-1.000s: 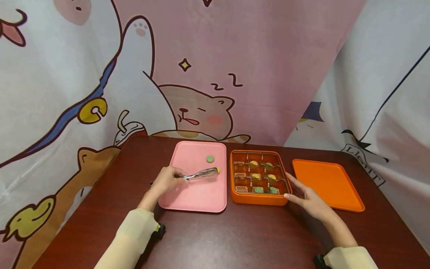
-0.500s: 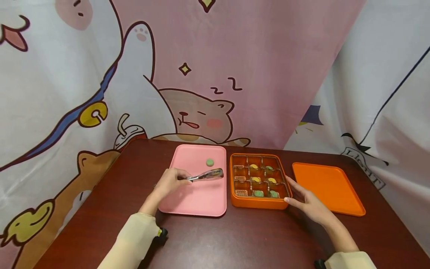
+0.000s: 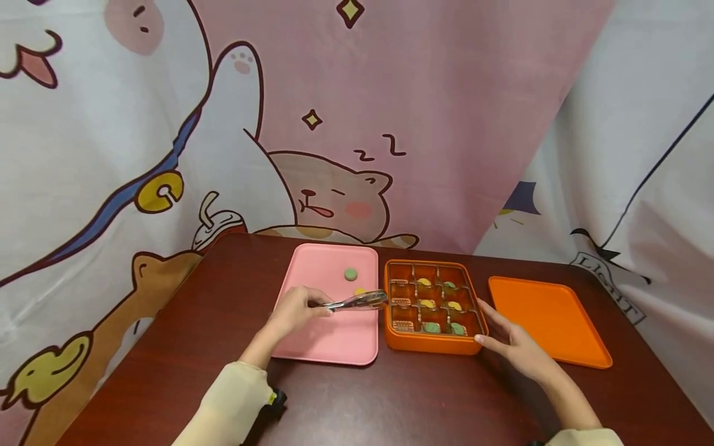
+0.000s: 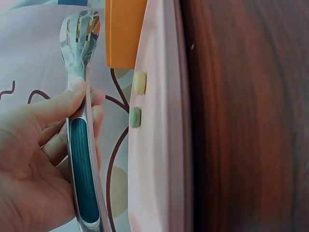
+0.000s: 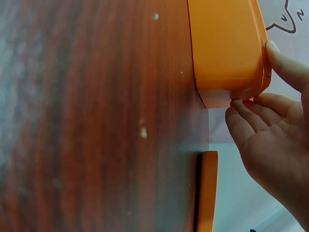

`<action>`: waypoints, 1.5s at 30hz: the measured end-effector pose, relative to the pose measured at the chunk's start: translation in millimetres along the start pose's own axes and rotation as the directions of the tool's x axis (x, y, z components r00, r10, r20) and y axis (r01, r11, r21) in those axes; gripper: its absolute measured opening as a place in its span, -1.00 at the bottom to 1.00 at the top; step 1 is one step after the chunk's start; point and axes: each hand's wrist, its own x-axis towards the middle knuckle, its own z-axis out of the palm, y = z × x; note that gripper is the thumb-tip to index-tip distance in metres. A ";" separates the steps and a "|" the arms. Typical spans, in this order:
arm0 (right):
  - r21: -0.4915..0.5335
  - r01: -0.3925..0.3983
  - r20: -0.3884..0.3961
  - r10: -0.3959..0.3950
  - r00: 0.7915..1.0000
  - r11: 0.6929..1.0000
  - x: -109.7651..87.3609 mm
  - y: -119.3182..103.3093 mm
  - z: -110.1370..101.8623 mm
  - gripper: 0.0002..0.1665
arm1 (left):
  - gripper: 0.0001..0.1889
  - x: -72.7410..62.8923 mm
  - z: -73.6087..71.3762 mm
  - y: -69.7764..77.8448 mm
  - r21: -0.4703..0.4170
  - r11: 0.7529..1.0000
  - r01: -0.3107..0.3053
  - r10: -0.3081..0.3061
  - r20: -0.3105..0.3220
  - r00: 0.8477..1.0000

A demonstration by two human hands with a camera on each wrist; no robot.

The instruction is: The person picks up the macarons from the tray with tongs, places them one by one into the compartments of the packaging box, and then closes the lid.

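Note:
My left hand (image 3: 298, 310) holds metal tongs (image 3: 357, 301) with dark green grip inlays (image 4: 84, 169), above the right side of the pink tray (image 3: 329, 341). The tong heads reach toward the left rim of the orange box (image 3: 432, 345); whether anything sits between them I cannot tell. On the tray lie a green macaron (image 3: 350, 274) and a yellow macaron (image 3: 360, 290), the latter partly behind the tongs. My right hand (image 3: 519, 347) rests against the box's right side, thumb on the front corner of the rim (image 5: 266, 63), fingers fairly straight. Yellow and green macarons occupy the box's middle and right columns.
A flat orange tray or lid (image 3: 549, 322) lies right of the box, behind my right hand. The dark red-brown table (image 3: 390, 402) stretches in front. A cartoon-printed curtain (image 3: 440, 155) hangs along the table's back edge.
The tongs have moved right, from over the yellow macaron toward the box's left rim, baring that macaron on the tray. My right hand stays at the box. The head view has shifted slightly.

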 end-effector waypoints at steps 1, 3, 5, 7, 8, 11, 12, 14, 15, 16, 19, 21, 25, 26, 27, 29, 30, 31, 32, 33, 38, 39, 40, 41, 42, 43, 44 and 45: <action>0.000 -0.001 -0.001 0.001 1.000 1.000 -0.9 0.1 0.0 -0.11 | -0.93 -0.2 1.8 1.1 -0.002 1.000 -0.008 0.008 0.005 1.000; 0.002 -0.007 -0.002 0.007 1.000 1.000 -2.6 0.5 -0.3 -0.11 | -0.93 -0.4 5.4 3.2 -0.021 0.999 -0.024 0.024 0.020 1.000; 0.010 -0.013 -0.001 0.013 1.000 1.000 -4.3 0.9 -0.9 -0.10 | -0.92 -0.3 8.9 5.0 -0.041 0.998 -0.047 0.049 0.034 0.998; 0.013 -0.015 -0.002 0.015 1.000 1.000 -5.7 1.4 -1.3 -0.10 | -0.92 -0.5 12.3 6.2 -0.052 0.997 -0.065 0.067 0.040 0.997; 0.012 -0.020 -0.002 0.020 1.000 1.000 -6.5 1.5 -1.5 -0.11 | -0.92 -0.7 13.8 6.9 -0.057 0.996 -0.068 0.071 0.045 0.997; 0.006 -0.027 0.000 0.027 1.000 1.000 -8.6 1.6 -1.2 -0.11 | -0.92 -1.8 17.9 9.0 -0.078 0.995 -0.065 0.070 0.058 0.996; 0.002 -0.027 0.000 0.027 1.000 1.000 -9.2 1.4 -0.8 -0.11 | -0.92 -2.3 19.0 9.8 -0.083 0.995 -0.060 0.065 0.061 0.996; -0.002 -0.028 -0.001 0.028 1.000 1.000 -10.0 0.9 0.0 -0.11 | -0.92 -3.3 20.7 11.7 -0.097 0.994 -0.052 0.058 0.066 0.996; -0.002 -0.029 -0.004 0.029 1.000 1.000 -10.3 0.6 0.5 -0.11 | -0.92 -3.7 21.5 12.6 -0.102 0.993 -0.051 0.058 0.067 0.996; -0.001 -0.028 -0.006 0.028 1.000 1.000 -10.5 0.4 1.1 -0.11 | -0.92 -4.0 22.2 13.4 -0.105 0.993 -0.052 0.059 0.066 0.996; -0.002 -0.027 -0.009 0.027 1.000 1.000 -10.4 0.0 2.9 -0.11 | -0.93 -4.8 24.2 14.2 -0.111 0.992 -0.055 0.063 0.068 0.996; 0.000 -0.028 -0.010 0.028 1.000 1.000 -9.8 -0.2 4.1 -0.10 | -0.93 -5.4 25.1 13.9 -0.106 0.993 -0.056 0.064 0.076 0.995; 0.006 -0.010 -0.003 0.010 1.000 1.000 -5.1 -1.5 4.7 -0.11 | -0.95 -5.0 24.2 14.2 -0.079 0.996 -0.043 0.048 0.068 0.997; 0.011 -0.003 -0.003 0.003 1.000 1.000 -3.6 -2.0 4.5 -0.11 | -0.95 -4.2 23.5 15.1 -0.073 0.996 -0.043 0.048 0.061 0.997; 0.016 0.003 -0.002 -0.003 1.000 1.000 -2.1 -2.5 4.1 -0.11 | -0.95 -2.9 22.7 16.2 -0.070 0.997 -0.045 0.049 0.056 0.997; 0.018 0.012 -0.003 -0.012 1.000 1.000 0.0 -3.2 2.5 -0.11 | -0.94 0.5 21.4 19.4 -0.068 0.996 -0.054 0.058 0.052 0.997; 0.021 0.012 -0.006 -0.011 1.000 1.000 0.6 -3.4 1.8 -0.11 | -0.94 2.5 21.1 21.1 -0.069 0.996 -0.061 0.065 0.056 0.996; 0.024 0.011 -0.009 -0.011 1.000 1.000 0.8 -3.5 1.0 -0.11 | -0.94 4.5 21.1 22.7 -0.070 0.995 -0.070 0.074 0.061 0.995; 0.026 0.009 -0.011 -0.009 1.000 1.000 0.8 -3.6 0.1 -0.11 | -0.93 6.3 21.2 24.5 -0.068 0.995 -0.078 0.083 0.064 0.995; 0.025 0.007 -0.012 -0.006 1.000 1.000 0.8 -3.6 -0.6 -0.11 | -0.93 7.9 21.5 25.8 -0.067 0.994 -0.084 0.089 0.068 0.994; 0.035 0.003 -0.006 -0.003 1.000 0.999 0.5 -3.5 -1.5 -0.11 | -0.91 11.9 25.2 30.9 -0.073 0.993 -0.092 0.097 0.070 0.993; 0.033 0.002 -0.005 -0.002 1.000 0.999 0.3 -3.5 -1.3 -0.10 | -0.90 12.2 26.4 31.5 -0.076 0.993 -0.090 0.096 0.073 0.993; 0.030 -0.001 -0.003 0.001 1.000 1.000 0.0 -3.6 -1.1 -0.10 | -0.89 12.4 27.6 32.4 -0.079 0.993 -0.088 0.094 0.076 0.993; 0.024 -0.006 -0.003 0.006 1.000 1.000 -0.4 -3.8 -0.9 -0.10 | -0.89 12.7 28.7 32.8 -0.080 0.993 -0.087 0.093 0.078 0.993; 0.019 -0.010 -0.003 0.010 1.000 1.000 -0.9 -4.1 -0.8 -0.10 | -0.88 13.2 29.8 33.4 -0.080 0.993 -0.086 0.092 0.079 0.993; 0.013 -0.014 -0.002 0.014 1.000 1.000 -1.2 -4.4 -0.9 -0.10 | -0.89 13.6 30.7 34.4 -0.080 0.993 -0.085 0.091 0.080 0.993; 0.000 -0.017 -0.005 0.017 1.000 1.000 -1.4 -4.3 -1.2 -0.10 | -0.89 14.2 31.6 35.5 -0.077 0.994 -0.082 0.089 0.081 0.993; -0.007 -0.018 -0.007 0.018 1.000 1.000 -1.5 -4.4 -1.4 -0.10 | -0.89 14.7 32.4 36.8 -0.075 0.994 -0.077 0.083 0.082 0.993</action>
